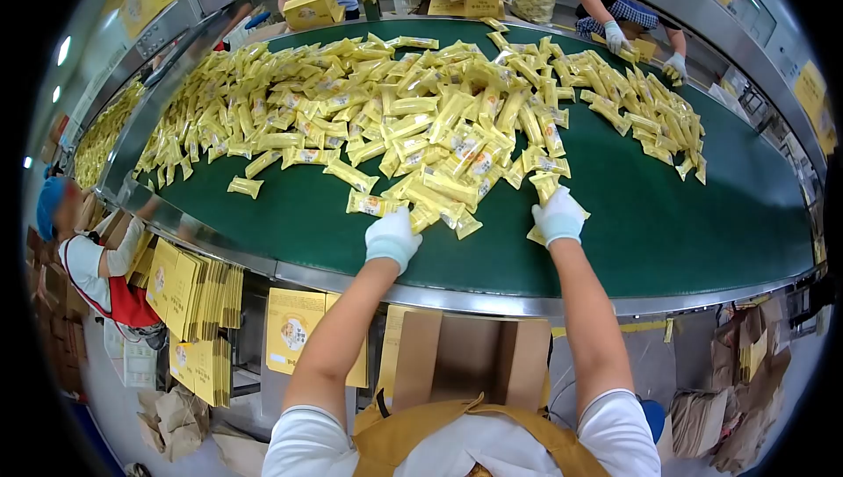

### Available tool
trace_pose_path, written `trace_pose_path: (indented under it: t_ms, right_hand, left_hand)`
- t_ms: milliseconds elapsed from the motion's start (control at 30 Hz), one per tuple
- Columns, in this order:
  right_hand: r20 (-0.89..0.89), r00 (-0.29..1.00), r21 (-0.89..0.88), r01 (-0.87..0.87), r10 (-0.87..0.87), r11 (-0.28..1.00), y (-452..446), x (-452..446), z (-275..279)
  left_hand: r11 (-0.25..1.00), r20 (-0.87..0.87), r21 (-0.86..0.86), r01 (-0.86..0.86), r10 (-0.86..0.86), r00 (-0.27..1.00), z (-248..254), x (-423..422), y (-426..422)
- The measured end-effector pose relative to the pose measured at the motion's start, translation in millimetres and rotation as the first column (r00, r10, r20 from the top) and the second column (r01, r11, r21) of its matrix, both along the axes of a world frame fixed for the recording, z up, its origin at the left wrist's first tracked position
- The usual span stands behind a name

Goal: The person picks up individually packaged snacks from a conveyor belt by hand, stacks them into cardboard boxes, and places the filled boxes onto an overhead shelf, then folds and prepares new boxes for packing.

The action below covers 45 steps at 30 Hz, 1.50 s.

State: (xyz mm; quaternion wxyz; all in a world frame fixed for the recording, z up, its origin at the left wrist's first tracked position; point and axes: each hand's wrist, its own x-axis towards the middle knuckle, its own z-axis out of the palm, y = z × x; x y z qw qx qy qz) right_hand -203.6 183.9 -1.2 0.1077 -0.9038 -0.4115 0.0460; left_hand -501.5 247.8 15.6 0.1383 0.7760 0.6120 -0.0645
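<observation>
Yellow wrapped packets (457,143) lie heaped across the green belt (685,240). My left hand (392,236), in a white glove, is at the heap's front edge, its fingers against packets beside it; whether it grips one is hidden. To the right, my right hand (559,216), also gloved, has its fingers closed around yellow packets (544,185), whose ends stick out above and on both sides of the hand. Below the belt's metal edge, between my forearms, stands an open cardboard box (417,358).
Flattened yellow cartons (180,288) stand stacked at the lower left, near a person in a blue cap (83,257). Across the belt, gloved people handle boxes (479,1) and packets. A metal rail (421,294) borders the near side. Brown paper (702,420) lies lower right.
</observation>
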Motion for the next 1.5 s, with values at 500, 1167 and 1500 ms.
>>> trace_pose_path:
  t_ms: [500,1167,1500]
  right_hand:
    - [0.386,0.701,0.066,-0.67,0.6,0.74,-100,-31,-23]
    - [-0.275,0.929,-0.038,-0.268,0.248,0.963,4,95,7]
    - [-0.13,0.867,-0.187,-0.498,0.481,0.847,-33,54,10]
  left_hand:
    - [0.611,-0.122,0.633,0.476,-0.529,0.84,-42,-54,-41]
    - [0.878,0.145,0.118,0.463,-0.477,0.867,9,-90,35]
    - [0.784,-0.071,-0.004,0.621,-0.619,0.782,8,-90,61]
